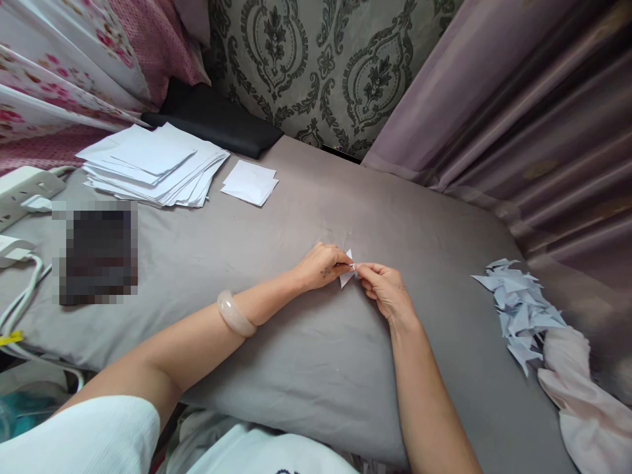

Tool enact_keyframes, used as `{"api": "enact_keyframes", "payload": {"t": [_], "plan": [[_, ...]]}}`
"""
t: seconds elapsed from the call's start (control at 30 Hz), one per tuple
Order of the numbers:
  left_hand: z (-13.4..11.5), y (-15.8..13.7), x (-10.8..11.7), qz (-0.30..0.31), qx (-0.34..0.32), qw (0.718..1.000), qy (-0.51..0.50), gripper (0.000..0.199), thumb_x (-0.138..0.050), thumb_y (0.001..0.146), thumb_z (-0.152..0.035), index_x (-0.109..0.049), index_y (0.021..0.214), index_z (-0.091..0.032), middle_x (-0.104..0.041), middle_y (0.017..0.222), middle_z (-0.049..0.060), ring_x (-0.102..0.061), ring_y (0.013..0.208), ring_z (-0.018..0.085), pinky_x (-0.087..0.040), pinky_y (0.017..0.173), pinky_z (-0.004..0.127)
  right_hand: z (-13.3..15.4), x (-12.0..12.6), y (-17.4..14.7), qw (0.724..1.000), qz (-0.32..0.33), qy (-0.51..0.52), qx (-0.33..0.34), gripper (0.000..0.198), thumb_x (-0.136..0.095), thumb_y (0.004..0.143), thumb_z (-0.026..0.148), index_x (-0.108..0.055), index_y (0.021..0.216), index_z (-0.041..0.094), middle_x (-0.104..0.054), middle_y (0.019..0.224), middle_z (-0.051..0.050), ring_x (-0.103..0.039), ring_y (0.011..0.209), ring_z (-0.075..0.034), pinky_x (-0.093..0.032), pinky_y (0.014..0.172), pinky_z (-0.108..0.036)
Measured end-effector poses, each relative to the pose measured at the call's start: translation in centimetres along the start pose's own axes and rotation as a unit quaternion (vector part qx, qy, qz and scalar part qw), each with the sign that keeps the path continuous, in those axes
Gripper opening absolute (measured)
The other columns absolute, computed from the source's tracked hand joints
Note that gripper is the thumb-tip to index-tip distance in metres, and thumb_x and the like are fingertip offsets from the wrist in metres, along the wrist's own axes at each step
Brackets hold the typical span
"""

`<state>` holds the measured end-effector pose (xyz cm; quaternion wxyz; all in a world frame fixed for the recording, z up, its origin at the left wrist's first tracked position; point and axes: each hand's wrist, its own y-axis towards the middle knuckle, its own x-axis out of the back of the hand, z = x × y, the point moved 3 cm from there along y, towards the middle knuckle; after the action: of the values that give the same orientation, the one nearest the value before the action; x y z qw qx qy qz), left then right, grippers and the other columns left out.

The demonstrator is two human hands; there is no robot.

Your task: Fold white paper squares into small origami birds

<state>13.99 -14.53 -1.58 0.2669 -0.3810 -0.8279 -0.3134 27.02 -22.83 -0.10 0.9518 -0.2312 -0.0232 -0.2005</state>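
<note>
A small white folded paper piece with pointed ends is pinched between both of my hands, just above the grey sheet. My left hand grips it from the left, thumb and fingers pressed together. From the right, my right hand pinches its other side, fingers curled. My fingertips nearly meet and cover the middle of the paper, so its full shape is hidden. A pale bangle circles my left wrist.
On the grey sheet, a stack of white paper and a few small paper squares lie at back left. A pile of folded papers lies right, beside a pale pink cloth. A power strip with cables sits left.
</note>
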Motion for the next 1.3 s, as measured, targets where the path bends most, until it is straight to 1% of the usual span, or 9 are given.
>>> {"api": "enact_keyframes", "payload": {"t": [0.1, 0.3, 0.53, 0.63, 0.77, 0.87, 1.07, 1.2, 1.3], "plan": [[-0.07, 0.02, 0.08, 0.004, 0.002, 1.000, -0.001, 0.023, -0.053, 0.092, -0.027, -0.073, 0.087, -0.018, -0.073, 0.083, 0.004, -0.063, 0.080, 0.016, -0.041, 0.077, 0.026, -0.03, 0.04, 0.02, 1.000, 0.002, -0.002, 0.005, 0.025, -0.073, 0.061, 0.036, -0.065, 0.069, 0.014, -0.046, 0.058, 0.005, -0.029, 0.045, -0.003, -0.015, 0.038, -0.019], [-0.16, 0.03, 0.19, 0.009, 0.012, 1.000, -0.024, 0.031, -0.048, 0.094, -0.033, -0.073, 0.084, -0.018, -0.071, 0.079, 0.005, -0.062, 0.078, 0.015, -0.042, 0.073, 0.024, 0.02, 0.08, -0.01, 1.000, -0.017, -0.008, 0.006, 0.024, -0.074, 0.059, 0.036, -0.063, 0.067, 0.016, -0.034, 0.048, 0.009, -0.024, 0.043, -0.004, -0.013, 0.038, -0.021], [-0.40, 0.03, 0.38, 0.009, 0.010, 0.999, -0.033, 0.034, -0.048, 0.093, -0.035, -0.071, 0.076, -0.017, -0.068, 0.071, 0.003, -0.059, 0.072, 0.014, -0.042, 0.072, 0.023, -0.05, 0.01, -0.16, 0.999, -0.038, -0.012, 0.011, 0.024, -0.073, 0.061, 0.036, -0.060, 0.066, 0.017, -0.033, 0.047, 0.010, -0.021, 0.042, -0.004, -0.014, 0.039, -0.022], [-0.29, 0.01, 0.33, 0.011, 0.007, 1.000, -0.026, 0.037, -0.046, 0.094, -0.039, -0.070, 0.076, -0.018, -0.067, 0.070, 0.003, -0.059, 0.072, 0.014, -0.042, 0.070, 0.023, -0.16, 0.13, -0.12, 1.000, -0.021, -0.005, 0.015, 0.027, -0.075, 0.060, 0.040, -0.061, 0.067, 0.017, -0.032, 0.047, 0.010, -0.021, 0.042, -0.004, -0.013, 0.039, -0.022], [-0.11, -0.01, 0.27, 0.003, 0.003, 1.000, -0.020, 0.039, -0.043, 0.095, -0.042, -0.071, 0.083, -0.019, -0.068, 0.072, 0.004, -0.060, 0.073, 0.015, -0.042, 0.069, 0.023, -0.35, 0.44, 0.03, 0.999, 0.023, 0.028, 0.018, 0.031, -0.077, 0.059, 0.042, -0.063, 0.068, 0.016, -0.038, 0.051, 0.008, -0.027, 0.045, -0.004, -0.016, 0.040, -0.021], [-0.06, -0.03, 0.19, 0.005, 0.003, 1.000, -0.020, 0.038, -0.043, 0.095, -0.041, -0.072, 0.085, -0.019, -0.068, 0.073, 0.004, -0.061, 0.075, 0.015, -0.042, 0.070, 0.023, -0.45, 0.58, 0.13, 0.999, 0.028, 0.037, 0.017, 0.030, -0.076, 0.059, 0.041, -0.062, 0.067, 0.016, -0.043, 0.055, 0.006, -0.031, 0.047, -0.004, -0.018, 0.039, -0.020], [0.03, -0.12, 0.08, -0.001, 0.005, 1.000, -0.024, 0.034, -0.045, 0.095, -0.038, -0.072, 0.083, -0.020, -0.069, 0.076, 0.004, -0.061, 0.076, 0.015, -0.044, 0.071, 0.024, -0.44, 0.43, 0.12, 0.999, 0.021, 0.029, 0.010, 0.026, -0.074, 0.060, 0.038, -0.061, 0.066, 0.016, -0.044, 0.056, 0.006, -0.033, 0.046, -0.004, -0.019, 0.039, -0.020], [-0.01, -0.14, 0.10, 0.000, 0.011, 0.999, -0.031, 0.034, -0.046, 0.094, -0.039, -0.072, 0.083, -0.019, -0.069, 0.076, 0.004, -0.062, 0.076, 0.015, -0.045, 0.072, 0.024, -0.51, 0.40, -0.06, 0.999, 0.013, -0.017, 0.037, 0.025, -0.069, 0.067, 0.042, -0.061, 0.070, 0.018, -0.041, 0.051, 0.007, -0.032, 0.044, -0.006, -0.021, 0.040, -0.021], [-0.15, -0.10, 0.18, 0.002, 0.015, 0.999, -0.037, 0.034, -0.046, 0.094, -0.039, -0.072, 0.083, -0.019, -0.069, 0.077, 0.004, -0.062, 0.077, 0.016, -0.045, 0.074, 0.024, -0.59, 0.56, -0.19, 0.991, -0.001, -0.088, 0.100, 0.024, -0.062, 0.075, 0.043, -0.064, 0.075, 0.018, -0.043, 0.051, 0.006, -0.033, 0.045, -0.007, -0.025, 0.043, -0.022]]}}
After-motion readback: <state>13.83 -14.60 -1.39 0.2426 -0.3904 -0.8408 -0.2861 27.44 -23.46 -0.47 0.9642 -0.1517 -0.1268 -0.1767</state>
